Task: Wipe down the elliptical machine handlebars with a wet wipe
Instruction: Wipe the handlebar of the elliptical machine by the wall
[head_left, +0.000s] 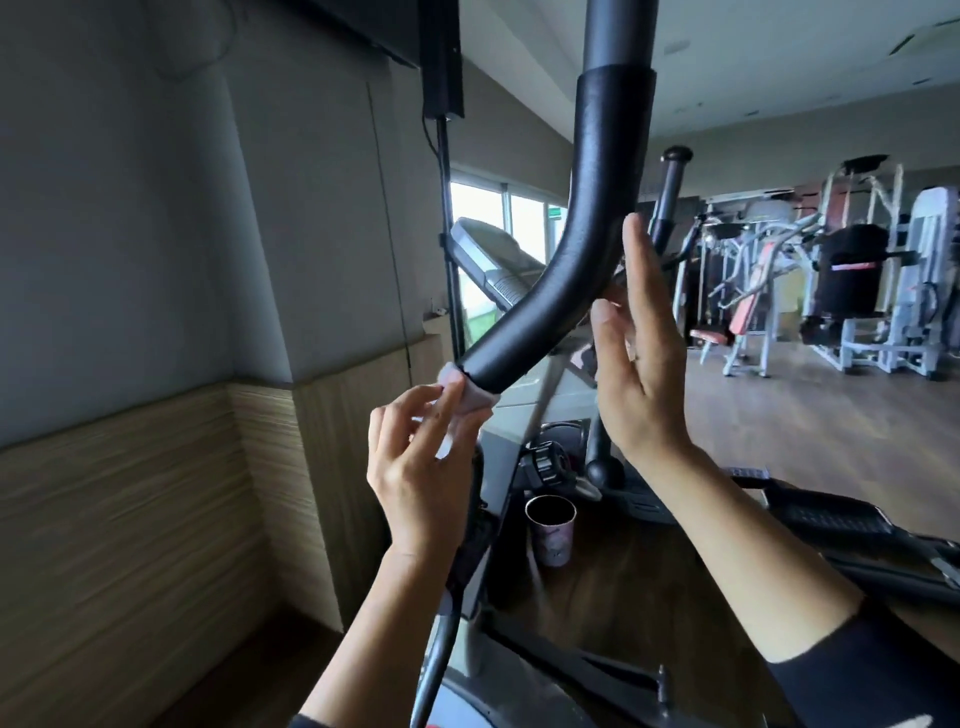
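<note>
Left hand pinches a wet wipe onto the foam handlebar end
Right hand flat, fingers straight, holding nothing; the limp, damp wipe likely handles best bunched between fingertips

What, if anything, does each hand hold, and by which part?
The left hand pinches a white wet wipe by its middle, at the end of the black foam handlebar. The right hand holds nothing.

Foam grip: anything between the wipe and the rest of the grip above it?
Nothing covers the foam grip above the wet wipe, which the left hand pinches at its lower end. The open right hand stands beside the bend, close; contact unclear.
</note>
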